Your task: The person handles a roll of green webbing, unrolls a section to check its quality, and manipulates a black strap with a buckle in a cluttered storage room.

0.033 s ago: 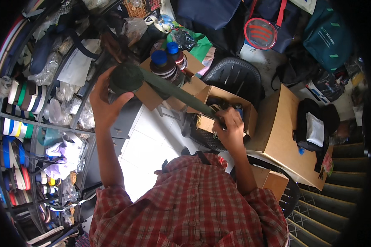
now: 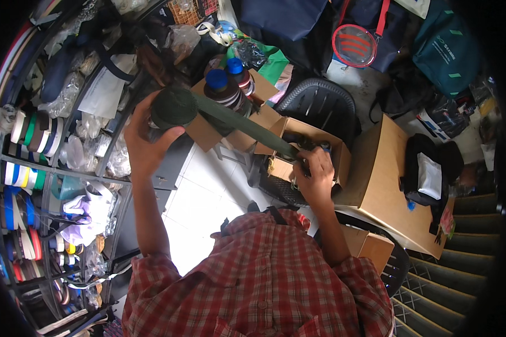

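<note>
L hand (image 2: 143,135) w/ thumb & fingers gripping roll of dk green webbing (image 2: 175,106), R hand (image 2: 316,173) w/ fingers pinching its unrolled strip (image 2: 243,126), strip stretched diag. btwn hands, open cardboard box (image 2: 343,156) by R hand, 2 blue-capped bottles (image 2: 224,94) nr strip.

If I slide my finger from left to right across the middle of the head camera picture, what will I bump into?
Coloured rolls on the rack → the left hand → the dark green roll → its green band → the right hand → a big tan panel → a whitish packet.
</note>
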`<act>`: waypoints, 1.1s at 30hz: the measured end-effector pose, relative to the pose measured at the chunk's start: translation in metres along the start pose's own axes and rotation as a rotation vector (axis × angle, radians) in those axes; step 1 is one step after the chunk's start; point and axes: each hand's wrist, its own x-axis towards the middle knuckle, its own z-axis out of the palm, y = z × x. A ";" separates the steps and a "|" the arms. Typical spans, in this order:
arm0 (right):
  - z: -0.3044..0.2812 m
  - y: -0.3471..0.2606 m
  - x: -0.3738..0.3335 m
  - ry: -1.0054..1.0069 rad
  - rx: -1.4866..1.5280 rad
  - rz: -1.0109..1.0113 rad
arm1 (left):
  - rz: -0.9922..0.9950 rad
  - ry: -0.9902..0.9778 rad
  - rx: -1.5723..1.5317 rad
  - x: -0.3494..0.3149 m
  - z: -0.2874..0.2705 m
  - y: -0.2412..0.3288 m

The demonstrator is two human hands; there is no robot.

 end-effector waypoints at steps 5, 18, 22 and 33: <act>0.019 -0.014 -0.015 -0.047 -0.036 -0.078 | 0.030 0.016 -0.013 0.001 0.014 0.007; 0.035 -0.024 0.021 -0.712 1.612 0.232 | 0.263 -0.254 0.052 0.015 0.028 0.053; 0.047 -0.002 0.009 -0.616 1.871 0.680 | 0.253 -0.271 0.076 0.015 0.023 0.052; 0.024 -0.012 0.011 -0.195 1.203 0.563 | 0.098 -0.250 -0.008 0.007 0.019 0.045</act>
